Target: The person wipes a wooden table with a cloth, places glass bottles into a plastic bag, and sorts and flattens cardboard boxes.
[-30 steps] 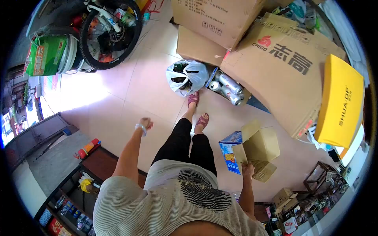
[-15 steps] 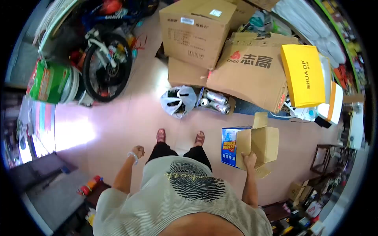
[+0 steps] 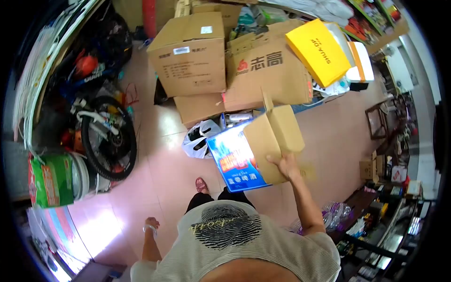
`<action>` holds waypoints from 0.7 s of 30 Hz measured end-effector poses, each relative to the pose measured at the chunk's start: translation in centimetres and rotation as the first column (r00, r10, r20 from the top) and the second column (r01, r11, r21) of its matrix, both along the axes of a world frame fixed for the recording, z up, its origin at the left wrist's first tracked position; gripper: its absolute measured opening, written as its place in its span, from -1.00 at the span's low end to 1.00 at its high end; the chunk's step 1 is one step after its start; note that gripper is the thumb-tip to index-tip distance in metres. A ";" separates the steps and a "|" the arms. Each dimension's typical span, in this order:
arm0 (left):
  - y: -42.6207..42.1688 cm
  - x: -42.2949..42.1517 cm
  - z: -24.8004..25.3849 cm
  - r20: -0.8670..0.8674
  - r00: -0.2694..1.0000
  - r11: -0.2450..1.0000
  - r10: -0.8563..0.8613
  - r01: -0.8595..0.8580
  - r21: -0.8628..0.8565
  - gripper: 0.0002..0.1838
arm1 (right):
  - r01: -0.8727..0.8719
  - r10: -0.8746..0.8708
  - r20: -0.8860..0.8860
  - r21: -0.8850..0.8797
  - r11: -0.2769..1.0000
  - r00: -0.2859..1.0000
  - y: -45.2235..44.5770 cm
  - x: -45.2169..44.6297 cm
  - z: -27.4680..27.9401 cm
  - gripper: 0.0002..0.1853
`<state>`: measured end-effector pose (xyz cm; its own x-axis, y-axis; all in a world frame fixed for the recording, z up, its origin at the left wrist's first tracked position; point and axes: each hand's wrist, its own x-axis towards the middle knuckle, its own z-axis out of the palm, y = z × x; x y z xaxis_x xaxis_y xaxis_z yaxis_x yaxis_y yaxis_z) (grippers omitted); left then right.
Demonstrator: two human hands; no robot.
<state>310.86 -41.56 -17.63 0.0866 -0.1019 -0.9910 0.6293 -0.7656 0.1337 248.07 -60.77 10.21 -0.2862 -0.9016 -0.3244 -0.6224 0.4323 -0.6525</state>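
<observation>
My right hand [image 3: 286, 167] grips an opened cardboard box [image 3: 260, 141] by its edge. One side of the box has a blue printed panel [image 3: 232, 160], and its brown flaps stand out. It is held in front of my body and partly hides the drink cans [image 3: 238, 117] behind it. My left hand [image 3: 151, 223] hangs low at my side above the floor, fingers curled, with nothing visible in it. A white plastic bag [image 3: 201, 138] with dark contents sits just left of the box.
Large cartons [image 3: 190, 61] are stacked ahead, with a flattened carton [image 3: 268, 66] and a yellow shoe box [image 3: 319, 54] beside them. A bicycle wheel [image 3: 109, 138] and a green bucket [image 3: 51, 181] stand to the left. Plastic bottles [image 3: 336, 214] lie near a dark shelf at right.
The box in my right hand has swung left and turned, now overlapping the cans. My view has rotated and shifted right. My left hand stays low beside me.
</observation>
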 end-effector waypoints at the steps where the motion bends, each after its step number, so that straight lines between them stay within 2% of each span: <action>1: 2.0 1.4 -6.0 0.072 0.974 0.977 -0.214 0.214 -0.003 -0.89 | 0.000 0.001 0.016 -0.068 0.998 1.000 -1.1 0.2 0.5 -0.50; 4: -1.2 -3.6 -3.5 0.285 0.852 0.887 -0.440 0.461 -0.009 -0.91 | 0.197 -0.185 0.129 -0.090 0.976 0.974 -6.1 1.2 2.3 -0.51; 7: -4.9 -8.7 -0.1 0.352 0.804 0.832 -0.480 0.544 -0.107 -0.92 | 0.282 -0.167 0.287 -0.424 0.861 0.943 -10.6 3.2 3.8 -0.51; 10: -7.6 -12.4 2.5 0.421 0.769 0.783 -0.481 0.593 -0.188 -0.90 | 0.211 -0.278 -0.010 -0.627 0.750 0.960 -16.0 2.5 3.4 -0.58; 15: -11.9 -19.3 6.9 0.538 0.727 0.715 -0.428 0.636 -0.290 -0.86 | 0.284 -0.434 -0.192 -0.519 0.806 0.880 -25.3 1.7 3.0 -0.67; 17: -15.6 -23.2 8.8 0.579 0.712 0.659 -0.398 0.661 -0.360 -0.83 | 0.311 -0.440 -0.173 -0.489 0.815 0.881 -28.8 1.1 2.8 -0.69; 19: -20.7 -27.7 10.9 0.597 0.718 0.547 -0.358 0.679 -0.489 -0.79 | 0.324 -0.428 -0.113 -0.490 0.809 0.897 -32.1 0.6 2.6 -0.68; 20: -23.3 -29.8 12.0 0.596 0.727 0.474 -0.341 0.681 -0.558 -0.77 | 0.294 -0.345 -0.067 -0.392 0.872 0.936 -33.3 0.4 2.9 -0.64; 21: -26.5 -32.5 13.8 0.609 0.710 0.431 -0.354 0.702 -0.567 -0.72 | 0.277 -0.339 -0.056 -0.458 0.844 0.939 -34.4 0.3 2.8 -0.60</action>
<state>278.37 -68.10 -3.85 0.0514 -0.8970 -0.4391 -0.0986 -0.4421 0.8915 248.34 -95.13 12.97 -0.5846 -0.7989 0.1415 -0.5967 0.3052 -0.7422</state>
